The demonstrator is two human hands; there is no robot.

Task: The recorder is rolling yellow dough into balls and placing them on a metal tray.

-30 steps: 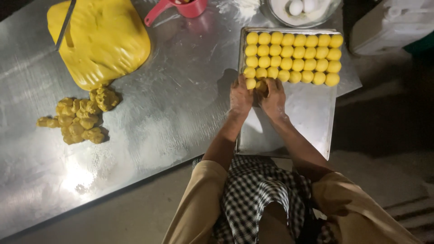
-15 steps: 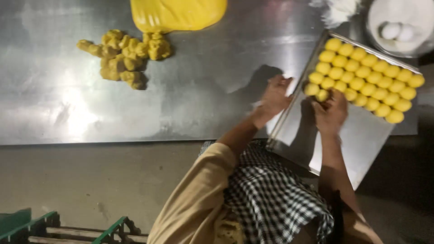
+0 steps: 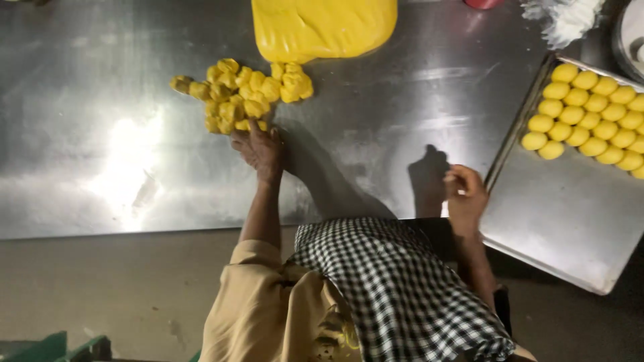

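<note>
**Left hand at the dough heap**

Rough yellow dough pieces (image 3: 238,94) lie heaped on the steel table (image 3: 100,154). The left hand (image 3: 258,147) reaches them, fingers spread, touching the nearest lump. The right hand (image 3: 464,194) hovers loosely curled, empty, beside the tray (image 3: 570,221) of rolled balls (image 3: 594,121).

A steel table (image 3: 100,181) fills the far scene, a bright glare of light on its left. Near it, a dull brown floor (image 3: 114,288); green frame (image 3: 40,345) at near left.

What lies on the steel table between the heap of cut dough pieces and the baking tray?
In the head view, only bare steel table with the right hand's shadow lies between the dough pieces and tray.
</note>
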